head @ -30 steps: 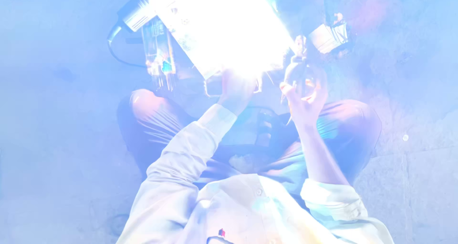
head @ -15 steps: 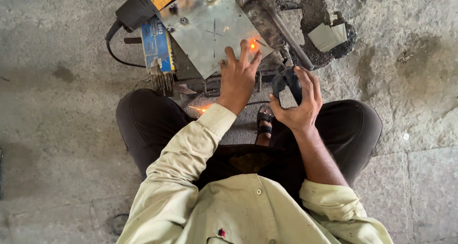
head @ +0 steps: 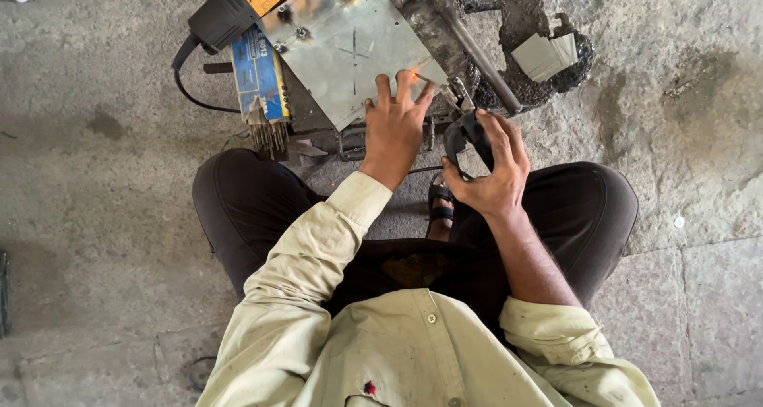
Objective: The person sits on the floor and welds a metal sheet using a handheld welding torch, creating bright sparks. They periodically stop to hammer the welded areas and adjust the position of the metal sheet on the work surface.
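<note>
Pressing a metal sheet flat on a concrete floor, seen from above.

Going left to right: a black power tool (head: 226, 16) with its cord lies beside a blue packet of rods (head: 256, 77); next to them the grey metal plate (head: 346, 45) rests tilted, with a small orange glow (head: 414, 76) at its near edge. The left hand (head: 395, 129) lies open, fingers spread, flat on that plate. Just beside it the right hand (head: 486, 172) is closed around a black electrode holder (head: 465, 134), held near the glow.

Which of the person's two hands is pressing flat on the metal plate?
The left hand: its fingers spread flat on the grey metal plate. The right hand is off the plate, gripping a black handle.
</note>
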